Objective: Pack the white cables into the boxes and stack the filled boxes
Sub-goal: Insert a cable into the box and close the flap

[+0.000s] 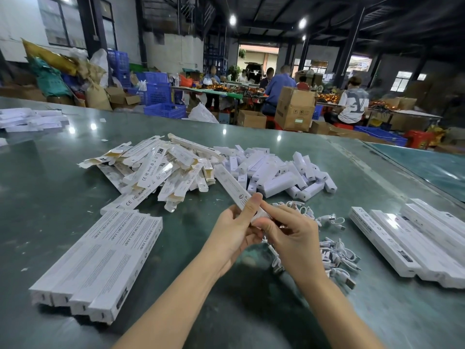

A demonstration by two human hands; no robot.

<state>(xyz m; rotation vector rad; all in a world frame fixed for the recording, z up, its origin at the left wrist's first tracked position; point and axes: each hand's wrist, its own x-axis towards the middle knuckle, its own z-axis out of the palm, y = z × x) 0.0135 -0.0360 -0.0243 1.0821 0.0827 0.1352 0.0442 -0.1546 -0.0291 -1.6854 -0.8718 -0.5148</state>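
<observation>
A long white box (232, 185) slants up and away from me above the green table (50, 192). My left hand (237, 229) grips its near end, thumb on top. My right hand (289, 231) pinches the same end with its fingertips, hiding the flap. Whether a cable is inside cannot be seen. A loose heap of white cables (334, 255) lies just right of my hands. A row of closed boxes (100, 263) lies side by side at the left, and another row of closed boxes (417, 240) at the right.
A pile of flat unfolded boxes (156, 167) sits beyond my hands, with a heap of small white inner packs (279, 172) to its right. More white boxes (30, 119) lie at the far left. Seated people, cartons and blue crates fill the background.
</observation>
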